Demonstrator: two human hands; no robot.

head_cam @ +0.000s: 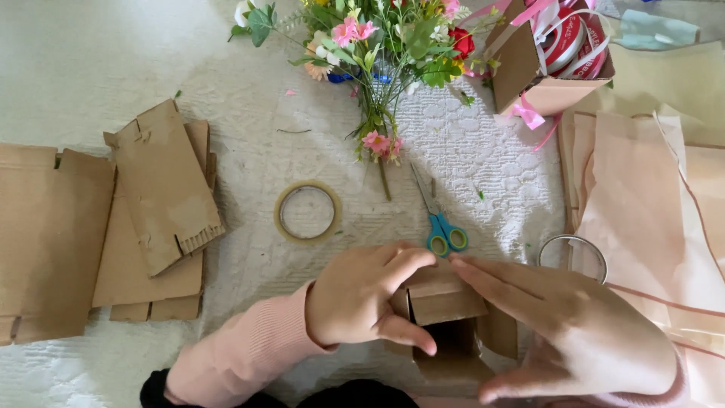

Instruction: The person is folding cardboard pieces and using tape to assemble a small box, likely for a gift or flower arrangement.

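A small brown cardboard box [445, 317] sits at the bottom middle of the white cloth, its flaps partly folded. My left hand [362, 295] grips its left side, thumb against the front wall and fingers on the top flap. On the right side my right hand [574, 332] lies flat, fingers stretched over the top flap. Just beyond the box lie scissors [442, 227] with blue and green handles, blades pointing away. A roll of clear tape [306, 212] lies to the left of the scissors.
Flat cardboard pieces [151, 204] are stacked at the left. A bunch of mixed flowers [385, 45] lies at the top middle. A cardboard box of ribbon rolls [551, 53] stands top right. Pink wrapping paper [649, 211] covers the right side, with a clear ring [572, 249] at its edge.
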